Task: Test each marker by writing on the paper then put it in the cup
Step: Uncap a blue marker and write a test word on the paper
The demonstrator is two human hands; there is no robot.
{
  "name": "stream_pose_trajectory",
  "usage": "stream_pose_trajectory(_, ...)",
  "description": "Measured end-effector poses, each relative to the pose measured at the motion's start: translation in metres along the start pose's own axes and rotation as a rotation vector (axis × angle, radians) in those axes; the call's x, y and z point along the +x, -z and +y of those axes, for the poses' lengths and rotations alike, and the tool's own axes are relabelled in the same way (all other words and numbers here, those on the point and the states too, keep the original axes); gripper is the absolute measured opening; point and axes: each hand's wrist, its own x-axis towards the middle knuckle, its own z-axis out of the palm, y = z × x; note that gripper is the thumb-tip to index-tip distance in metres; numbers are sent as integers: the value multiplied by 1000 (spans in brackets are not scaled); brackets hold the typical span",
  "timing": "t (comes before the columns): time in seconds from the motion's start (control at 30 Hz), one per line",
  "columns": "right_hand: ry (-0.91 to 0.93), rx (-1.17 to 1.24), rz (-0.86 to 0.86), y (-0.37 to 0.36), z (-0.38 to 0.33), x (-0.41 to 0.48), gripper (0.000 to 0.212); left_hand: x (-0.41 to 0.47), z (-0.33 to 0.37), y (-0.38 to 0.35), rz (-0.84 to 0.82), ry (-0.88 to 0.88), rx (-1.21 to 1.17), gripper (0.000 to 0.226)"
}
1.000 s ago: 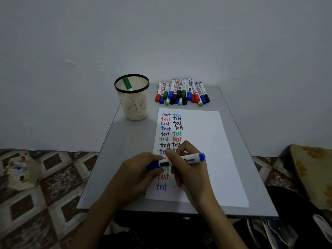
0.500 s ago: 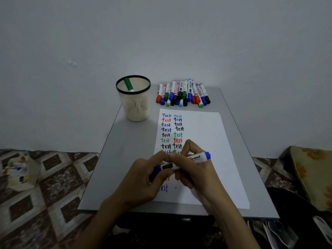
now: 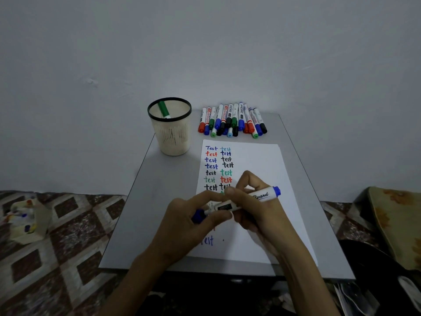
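Observation:
A blue marker (image 3: 262,196) lies across both hands over the lower part of the white paper (image 3: 257,160). My right hand (image 3: 257,213) grips its white barrel. My left hand (image 3: 182,226) grips the blue cap (image 3: 197,215) at the marker's left end; a narrow white gap shows between cap and barrel. The paper carries two columns of the word "test" in blue, red, black and green. A cream mesh cup (image 3: 174,133) with a black rim stands at the table's far left with one green marker (image 3: 163,109) in it.
Several capped markers (image 3: 232,120) lie in a row at the table's far edge, right of the cup. The small grey table (image 3: 145,201) stands against a white wall. A stained box (image 3: 25,222) sits on the patterned floor at left; a cushion (image 3: 396,222) is at right.
Both hands rose a little with the marker and its right end tilted up. The left hand's grip on the cap tightened and a small gap opened between cap and barrel.

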Motion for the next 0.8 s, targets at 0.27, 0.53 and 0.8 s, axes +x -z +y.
stream_pose_trajectory(0.27, 108, 134, 314, 28, -2, 5, 16, -13, -38, 29, -49, 117, 250, 33)
stream_pose_trajectory(0.53, 28, 100, 263, 19, 25, 12, 20, -27, -52, 30, -152, 59, 400, 36)
stream_pose_trajectory(0.8, 66, 27, 274, 12, 33, 18, 28, -24, -50, 32, -166, 36, 426, 36)
